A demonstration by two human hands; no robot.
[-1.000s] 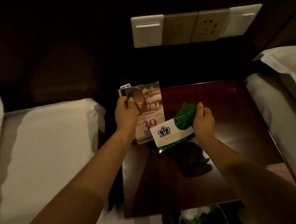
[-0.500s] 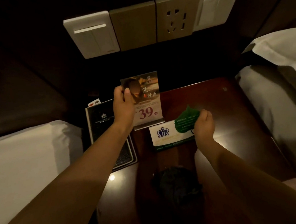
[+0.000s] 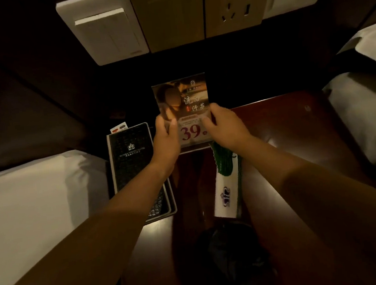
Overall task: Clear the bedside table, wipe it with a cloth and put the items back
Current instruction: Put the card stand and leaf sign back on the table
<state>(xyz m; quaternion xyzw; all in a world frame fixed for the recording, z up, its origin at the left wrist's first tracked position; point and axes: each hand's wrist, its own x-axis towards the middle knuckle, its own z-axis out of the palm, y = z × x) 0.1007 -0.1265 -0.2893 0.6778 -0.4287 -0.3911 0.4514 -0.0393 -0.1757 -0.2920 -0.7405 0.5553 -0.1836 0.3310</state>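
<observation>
We see both hands on the sign card [image 3: 184, 101], a printed stand marked 39. It is upright at the back of the bedside table [image 3: 296, 136], below the wall switch panel [image 3: 107, 30] and socket [image 3: 235, 2]. The left hand [image 3: 166, 137] pinches its left edge, thumb on the printed face. The right hand [image 3: 224, 127] grips its right edge the same way. We cannot tell whether the card's base touches the table top or sits just above it.

A white and green paper sleeve [image 3: 225, 184] runs from under the right wrist toward us, blurred. We cannot tell whether that hand holds it too or it lies on the wood. Nearer us on the table sits a dark crumpled cloth [image 3: 234, 248].

Left of the sign, a black folder [image 3: 133, 161] lies in a tray beside the left forearm, with a small card [image 3: 119, 128] poking out behind it. White bedding [image 3: 39, 202] is on the left and a pillow [image 3: 370, 44] on the right.
</observation>
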